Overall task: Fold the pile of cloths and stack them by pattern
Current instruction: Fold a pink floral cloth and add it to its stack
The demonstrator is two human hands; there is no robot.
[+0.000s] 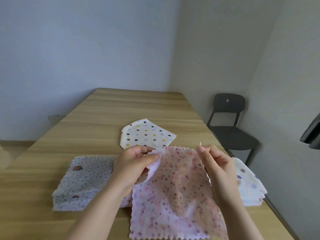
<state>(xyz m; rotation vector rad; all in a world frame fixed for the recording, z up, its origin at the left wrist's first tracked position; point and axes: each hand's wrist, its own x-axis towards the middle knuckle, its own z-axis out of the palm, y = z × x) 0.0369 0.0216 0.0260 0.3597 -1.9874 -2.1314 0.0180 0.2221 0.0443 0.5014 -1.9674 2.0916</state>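
Observation:
I hold a pink cloth with small dots [174, 193] up over the wooden table [107, 115]. My left hand [135, 163] pinches its upper left corner and my right hand [216, 165] pinches its upper right corner, so the cloth hangs down toward me. A folded stack of grey dotted cloths [84, 181] lies to the left. A cream cloth with large coloured dots [147, 134] lies flat behind my hands. At the right table edge sits a stack of white cloths with large dots [249, 184], partly hidden by my right hand.
A dark chair [230, 125] stands beyond the table's right side, near the wall corner. A dark object [311, 134] juts in at the right frame edge. A wall socket [54, 118] sits low on the left wall.

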